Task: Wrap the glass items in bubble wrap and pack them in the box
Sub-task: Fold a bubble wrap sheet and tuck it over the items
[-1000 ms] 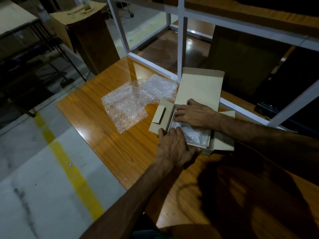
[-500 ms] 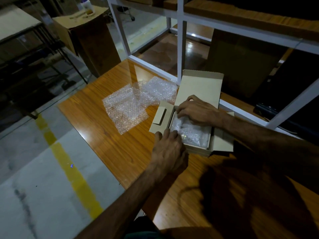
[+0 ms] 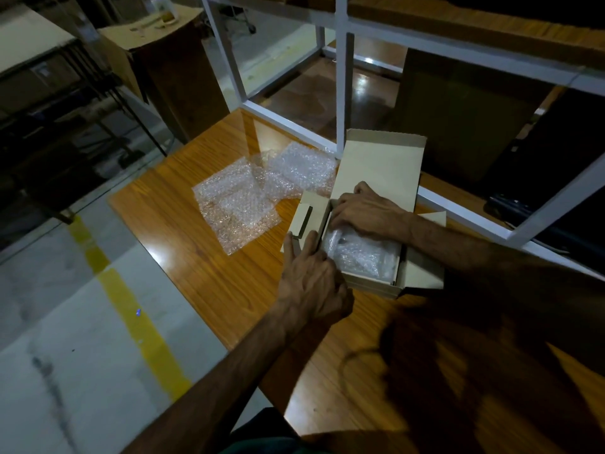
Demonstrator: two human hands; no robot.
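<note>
Head view: a long wooden table (image 3: 209, 290) with a glossy orange grain runs diagonally across the frame, and a white metal frame (image 3: 342, 93) stands on its far edge. Near that edge sits an open cardboard box (image 3: 373, 286), its lid (image 3: 383, 168) leaning back against the frame and its side flaps folded outward. To the box's left, loose sheets of bubble wrap (image 3: 235, 204) lie flat on the wood, overlapping one another. Inside the box rests a bubble-wrapped bundle (image 3: 360, 253); what it holds cannot be made out through the plastic. The left hand (image 3: 311, 280) lies at the box's near left corner, fingers fairly straight and reaching along the left wall and flap, with no clear grip on anything. The right hand (image 3: 370, 211) rests over the far end of the bundle, its fingers bent down onto the wrap at the inner back wall.
</note>
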